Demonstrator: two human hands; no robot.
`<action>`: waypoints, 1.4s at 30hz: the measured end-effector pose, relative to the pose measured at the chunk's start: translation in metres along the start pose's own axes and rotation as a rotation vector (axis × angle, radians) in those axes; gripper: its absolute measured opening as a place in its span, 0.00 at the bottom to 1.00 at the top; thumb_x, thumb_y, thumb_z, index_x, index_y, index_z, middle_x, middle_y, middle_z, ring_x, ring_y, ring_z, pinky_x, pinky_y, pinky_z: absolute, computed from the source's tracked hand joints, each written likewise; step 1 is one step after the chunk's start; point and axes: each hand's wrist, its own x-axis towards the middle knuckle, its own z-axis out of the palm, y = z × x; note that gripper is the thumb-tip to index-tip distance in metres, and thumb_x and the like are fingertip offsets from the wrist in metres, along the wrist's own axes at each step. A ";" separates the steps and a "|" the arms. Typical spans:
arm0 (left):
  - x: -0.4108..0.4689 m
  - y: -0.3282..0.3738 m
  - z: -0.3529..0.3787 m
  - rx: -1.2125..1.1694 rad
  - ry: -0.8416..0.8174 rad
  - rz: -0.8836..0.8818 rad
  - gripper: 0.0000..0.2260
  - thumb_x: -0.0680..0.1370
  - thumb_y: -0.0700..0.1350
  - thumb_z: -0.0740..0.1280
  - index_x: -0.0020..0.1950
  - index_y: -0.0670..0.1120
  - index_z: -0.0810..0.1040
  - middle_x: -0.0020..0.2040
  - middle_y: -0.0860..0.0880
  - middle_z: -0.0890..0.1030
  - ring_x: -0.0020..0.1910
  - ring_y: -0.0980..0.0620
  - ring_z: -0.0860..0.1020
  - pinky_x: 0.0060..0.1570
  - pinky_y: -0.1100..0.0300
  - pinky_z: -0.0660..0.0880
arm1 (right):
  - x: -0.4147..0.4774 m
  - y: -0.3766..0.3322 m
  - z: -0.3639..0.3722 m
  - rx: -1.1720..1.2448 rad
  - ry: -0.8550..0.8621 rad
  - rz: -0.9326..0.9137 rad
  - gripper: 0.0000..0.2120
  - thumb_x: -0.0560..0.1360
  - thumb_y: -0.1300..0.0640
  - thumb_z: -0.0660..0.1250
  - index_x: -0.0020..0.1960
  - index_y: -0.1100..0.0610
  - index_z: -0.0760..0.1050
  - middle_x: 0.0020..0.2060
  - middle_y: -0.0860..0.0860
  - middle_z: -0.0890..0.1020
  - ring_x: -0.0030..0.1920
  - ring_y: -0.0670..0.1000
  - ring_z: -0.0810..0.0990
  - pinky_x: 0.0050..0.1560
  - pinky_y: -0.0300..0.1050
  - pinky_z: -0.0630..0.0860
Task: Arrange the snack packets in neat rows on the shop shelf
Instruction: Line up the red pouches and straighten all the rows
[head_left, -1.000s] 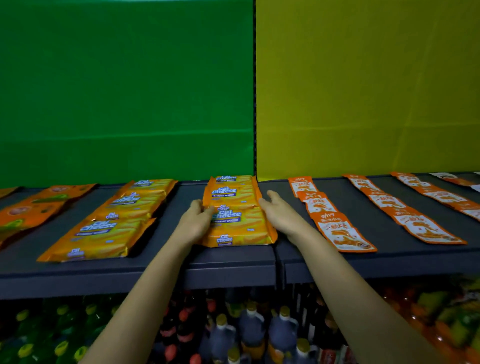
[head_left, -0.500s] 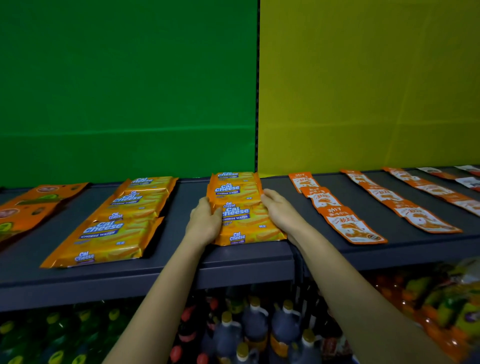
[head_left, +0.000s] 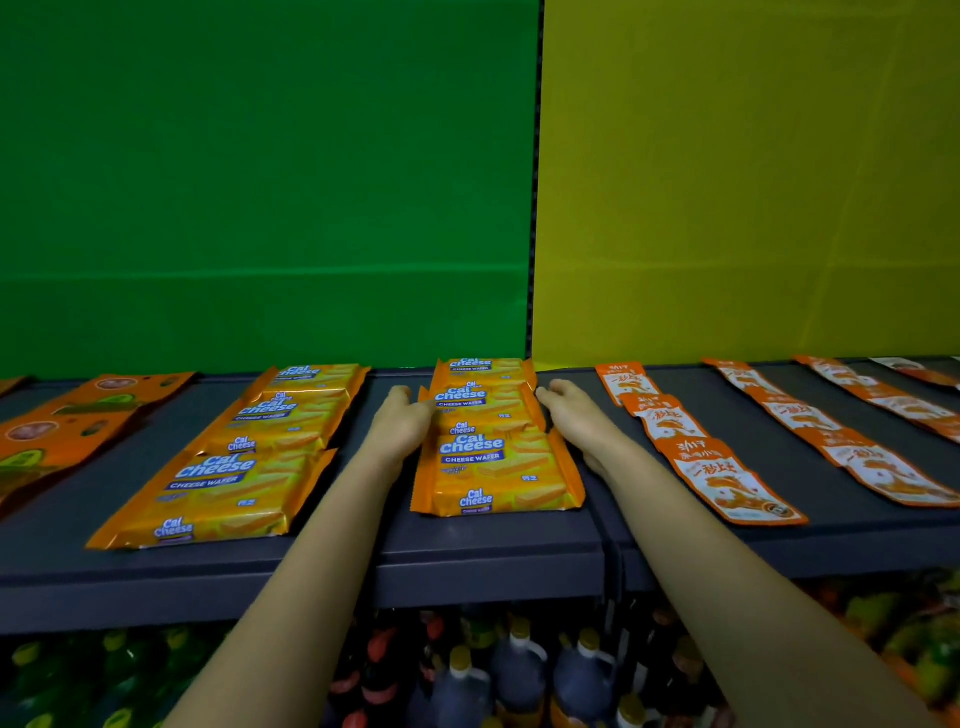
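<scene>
Orange wafer row (head_left: 488, 441): overlapped packets are laid in a line from the back of the shelf (head_left: 467, 551) to its front lip, between the two hands.
Reason for the overlap: each packet is tucked partly under the one in front, so that every printed name can be read from the aisle; this is judged, not seen.
Left hand (head_left: 400, 426): it is laid flat against the row's left edge, with the fingers straight, close together and pointed towards the back. Nothing is gripped.
Right hand (head_left: 576, 421): it is set along the right edge in the same way, with the fingers stretched out and only the tips slightly bent. Nothing is pinched.
Reason for the hold: the row appears to be pressed from both sides so that the packet edges are brought into one straight line.
Arms: both forearms are reached forward over the shelf lip and drawn in towards the row.
Neighbours: a second wafer row (head_left: 244, 457) is left slanted further left, and a sachet row (head_left: 696, 441) is kept just beside the right hand.
Step judged: the centre row is being squared, and the slanted row is not yet corrected.
Risk judged: glossy packets may be slid out of the overlap if they are pressed unevenly.
</scene>
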 end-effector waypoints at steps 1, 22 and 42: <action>0.005 0.001 0.000 -0.008 -0.002 -0.004 0.27 0.78 0.46 0.60 0.74 0.41 0.56 0.73 0.42 0.63 0.69 0.44 0.66 0.59 0.56 0.65 | 0.004 -0.001 0.000 -0.014 -0.008 0.000 0.20 0.81 0.55 0.55 0.69 0.64 0.63 0.65 0.59 0.72 0.64 0.56 0.72 0.58 0.45 0.68; 0.051 0.000 0.016 0.116 0.054 0.154 0.15 0.81 0.44 0.54 0.61 0.39 0.75 0.61 0.40 0.77 0.59 0.44 0.75 0.50 0.60 0.66 | 0.067 0.011 0.017 -0.229 0.015 -0.107 0.18 0.81 0.56 0.51 0.67 0.61 0.69 0.66 0.58 0.73 0.66 0.57 0.70 0.60 0.43 0.66; 0.017 0.039 -0.014 0.239 0.305 0.429 0.11 0.78 0.42 0.60 0.53 0.40 0.80 0.55 0.41 0.82 0.57 0.43 0.77 0.56 0.54 0.72 | 0.043 -0.023 0.019 -0.145 0.033 -0.351 0.17 0.79 0.61 0.56 0.66 0.62 0.70 0.66 0.57 0.74 0.67 0.54 0.70 0.67 0.43 0.64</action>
